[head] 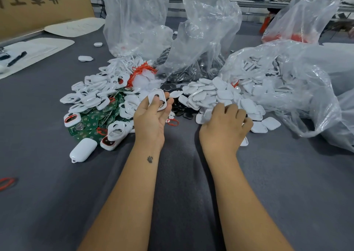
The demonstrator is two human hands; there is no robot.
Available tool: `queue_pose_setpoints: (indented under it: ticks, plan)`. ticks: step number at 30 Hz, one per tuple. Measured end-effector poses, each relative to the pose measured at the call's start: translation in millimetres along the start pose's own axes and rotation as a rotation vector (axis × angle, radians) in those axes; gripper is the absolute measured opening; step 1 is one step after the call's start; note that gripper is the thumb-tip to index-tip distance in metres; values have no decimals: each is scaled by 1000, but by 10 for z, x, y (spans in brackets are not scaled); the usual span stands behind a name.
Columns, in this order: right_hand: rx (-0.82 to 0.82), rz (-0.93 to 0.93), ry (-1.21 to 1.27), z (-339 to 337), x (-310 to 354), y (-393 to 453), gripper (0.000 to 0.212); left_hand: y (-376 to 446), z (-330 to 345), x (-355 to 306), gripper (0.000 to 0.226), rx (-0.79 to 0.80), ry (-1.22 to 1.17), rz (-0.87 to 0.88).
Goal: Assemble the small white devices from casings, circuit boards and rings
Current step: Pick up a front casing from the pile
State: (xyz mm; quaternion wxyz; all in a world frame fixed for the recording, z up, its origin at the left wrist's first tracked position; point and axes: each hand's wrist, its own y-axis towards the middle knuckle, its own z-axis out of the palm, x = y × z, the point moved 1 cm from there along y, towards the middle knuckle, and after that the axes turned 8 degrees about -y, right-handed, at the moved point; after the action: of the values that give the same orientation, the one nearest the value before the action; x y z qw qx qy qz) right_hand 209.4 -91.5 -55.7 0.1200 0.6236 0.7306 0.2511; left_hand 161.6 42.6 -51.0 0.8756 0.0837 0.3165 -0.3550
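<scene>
My left hand (151,116) holds a white casing frame (158,98) with a hole in it, thumb pressed on its face. My right hand (225,126) lies palm down with curled fingers on the edge of a heap of white casing lids (216,93); whether it grips one is hidden. A pile of open white casing frames (95,95) lies to the left over green circuit boards (92,122). Red rings (141,71) sit in a bundle behind the piles. A closed white device (83,149) lies at the front left. Small black parts (182,111) lie between my hands.
Clear plastic bags (203,36) stand behind the piles, and a large one (298,90) spills lids on the right. A loose red ring (6,182) lies at the far left on the grey cloth (287,174). White pads with a black pen (17,58) and a cardboard box (44,4) sit at back left.
</scene>
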Motion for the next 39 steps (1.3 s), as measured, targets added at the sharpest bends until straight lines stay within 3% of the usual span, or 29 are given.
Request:
queue_pose_setpoints:
  ticks: [2, 5, 8, 11, 17, 20, 23, 26, 29, 32, 39]
  plan:
    - [-46, -8, 39, -35, 48, -4, 21, -1, 7, 8, 17, -4, 27, 16]
    - [-60, -177, 191, -68, 151, -20, 23, 17, 6, -20, 19, -72, -2, 64]
    - [75, -413, 275, -44, 301, -101, 20, 33, 3, -69, 17, -114, 28, 130]
    - [176, -581, 189, 45, 378, -166, 28, 24, 5, -67, 19, -126, 65, 123]
    - [198, -566, 289, 61, 311, -166, 19, -28, 52, -55, 20, -46, 63, 24]
    - [219, -407, 576, 37, 252, -146, 11, -47, 61, -43, 18, -6, 8, -63]
    - [274, -31, 1005, -20, 148, -76, 12, -51, 78, -30, 26, 24, -25, -138]
    - [471, 286, 1509, -63, 100, -9, 16, -76, 100, 15, 26, 58, -22, -183]
    - [661, 443, 1964, -103, 76, 45, 16, -103, 132, 55, 25, 116, -3, -219]
    - [711, 451, 2082, -124, 50, 81, 21, -128, 162, 76, 18, 188, 57, -253]
    - [705, 393, 2036, -153, 10, 97, 20, -190, 189, 183, 14, 279, 249, -241]
